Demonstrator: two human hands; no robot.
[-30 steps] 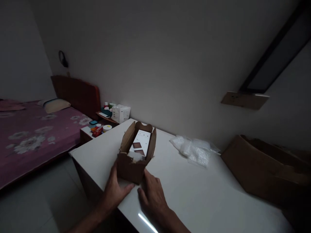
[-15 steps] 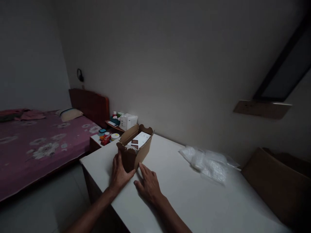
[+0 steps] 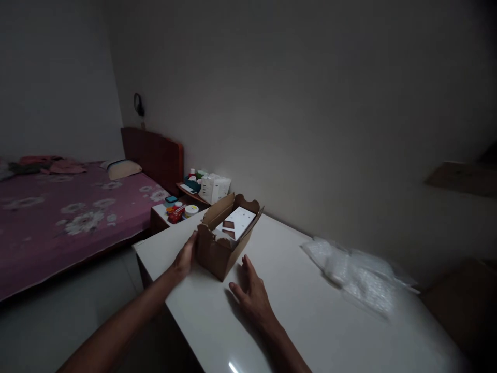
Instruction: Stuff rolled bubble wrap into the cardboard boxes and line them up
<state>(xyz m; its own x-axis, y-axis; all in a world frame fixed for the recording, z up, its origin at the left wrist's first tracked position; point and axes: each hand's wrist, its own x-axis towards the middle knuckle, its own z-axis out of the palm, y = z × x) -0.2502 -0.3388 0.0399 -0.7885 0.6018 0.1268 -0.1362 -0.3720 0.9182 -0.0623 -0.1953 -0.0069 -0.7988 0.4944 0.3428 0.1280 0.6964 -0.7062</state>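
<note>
An open cardboard box [image 3: 215, 256] stands on the white table with its flaps raised. Inside it lies a white boxed item [image 3: 241, 218] with brown rectangles at its near end. At the box's left side is my left hand [image 3: 186, 256], fingers stretched along the cardboard and seeming to touch it; the fingertips are partly hidden. My right hand [image 3: 254, 298] is just off the box's near right corner, holding nothing, with thumb and fingers apart.
Bubble wrap [image 3: 353, 274] lies on the table [image 3: 298, 316] to the right. A dark brown carton [image 3: 462, 305] sits at the far right. Beyond the table's left end, a nightstand carries a round tub [image 3: 191, 210] and small items, beside a bed [image 3: 77, 207].
My left hand has moved from the box's near face to its left side. My right hand has come away from the box's corner and opened. The view has turned right.
</note>
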